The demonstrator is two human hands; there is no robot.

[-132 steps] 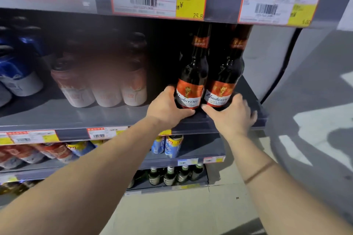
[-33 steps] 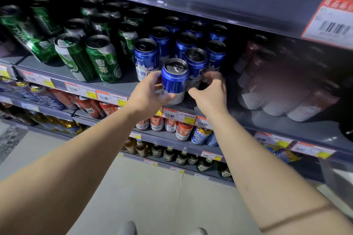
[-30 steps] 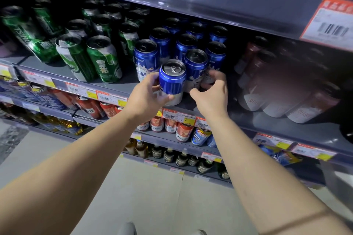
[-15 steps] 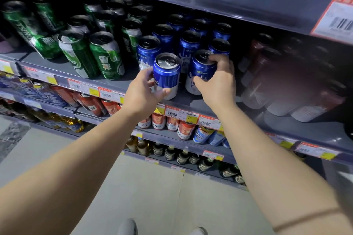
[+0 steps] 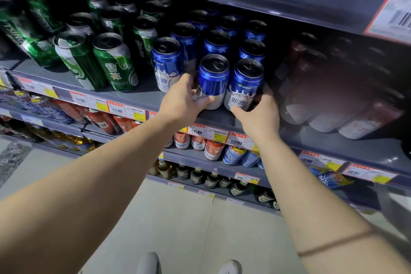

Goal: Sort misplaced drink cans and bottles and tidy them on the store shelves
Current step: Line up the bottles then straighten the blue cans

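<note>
Here both hands point(image 5: 182, 100) grip upright blue-and-white cans point(image 5: 212, 82).

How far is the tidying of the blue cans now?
Done: the green cans and the blue cans behind stand grouped by colour. In hand: the left hand and right hand each hold a front blue can at the shelf edge. Left: the left one's label faces away.

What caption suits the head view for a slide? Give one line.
Left hand and right hand each grip a blue-and-white metal can at the grey shelf front, beside green cans.
</note>
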